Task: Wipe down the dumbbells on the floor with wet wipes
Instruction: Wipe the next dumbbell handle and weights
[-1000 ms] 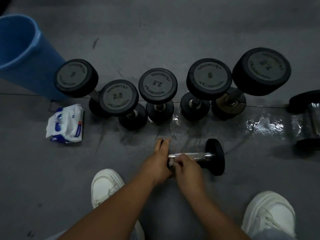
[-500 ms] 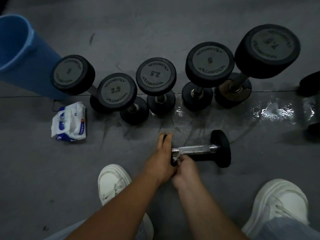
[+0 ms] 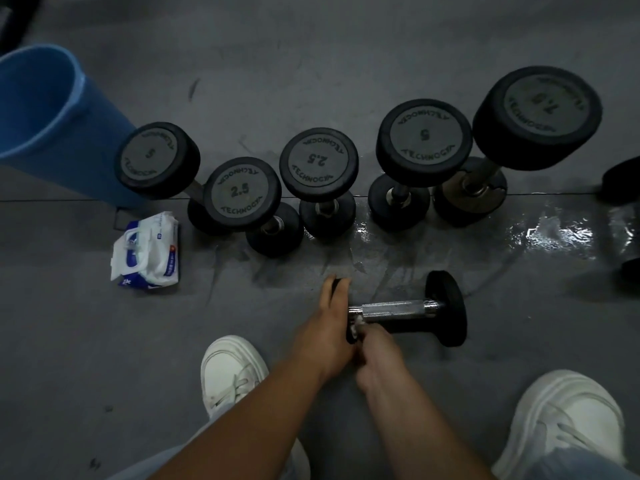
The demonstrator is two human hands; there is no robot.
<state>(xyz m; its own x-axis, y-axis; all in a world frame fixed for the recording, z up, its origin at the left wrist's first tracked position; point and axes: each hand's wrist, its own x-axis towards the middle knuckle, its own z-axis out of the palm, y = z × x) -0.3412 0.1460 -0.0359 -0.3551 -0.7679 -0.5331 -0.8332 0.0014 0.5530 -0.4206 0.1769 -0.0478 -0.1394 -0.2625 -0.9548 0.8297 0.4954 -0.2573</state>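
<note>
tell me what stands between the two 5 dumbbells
In the head view, two upright 2.5 dumbbells stand there: first 2.5 next to the bin-side 5, second 2.5 next to the other 5.

a scuffed grey floor (image 3: 311, 46) fills the view, with a thin seam (image 3: 52, 200) crossing it from left to right. a tall blue bucket (image 3: 52, 126) stands at the far left. a shiny wet patch (image 3: 554, 233) lies on the right. two white lace-up shoes stand near, the left shoe (image 3: 228, 368) and the right shoe (image 3: 568, 417).
</note>
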